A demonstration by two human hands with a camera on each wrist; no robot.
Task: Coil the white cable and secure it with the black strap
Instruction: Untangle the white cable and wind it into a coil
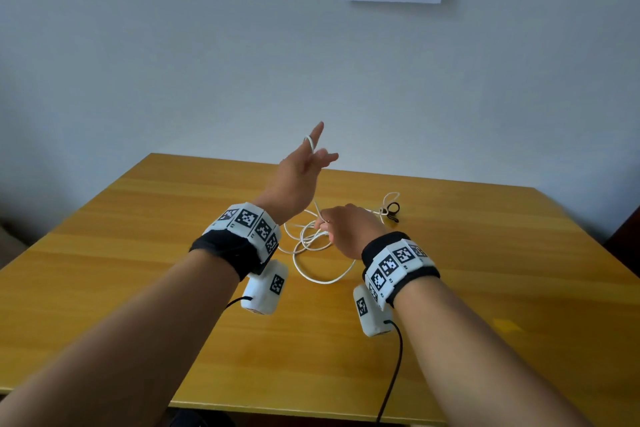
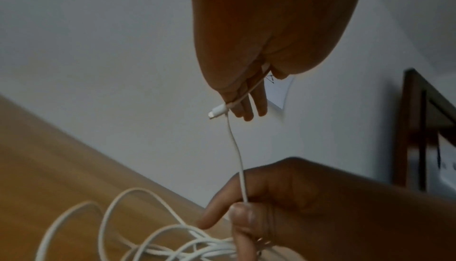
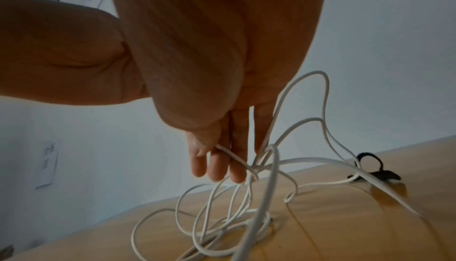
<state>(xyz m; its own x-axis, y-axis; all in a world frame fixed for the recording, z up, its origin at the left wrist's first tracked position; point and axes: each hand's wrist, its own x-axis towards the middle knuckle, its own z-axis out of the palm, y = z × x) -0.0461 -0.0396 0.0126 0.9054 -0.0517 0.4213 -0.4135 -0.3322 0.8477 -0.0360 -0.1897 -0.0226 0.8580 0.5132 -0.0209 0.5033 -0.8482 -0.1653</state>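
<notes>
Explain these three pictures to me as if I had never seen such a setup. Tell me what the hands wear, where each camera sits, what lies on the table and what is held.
No machine here: a person works with bare hands. Black wristbands with checkered white tags carry a small white camera box under each wrist. The wide picture comes from a camera on the head; the other two look along each hand from its wrist. On the yellow wooden table lies a thin white cable in loose loops, with a small black strap loop by its far part. The raised left hand holds the cable's plug end against its fingers; the right hand pinches the cable lower down, above the tangle.
</notes>
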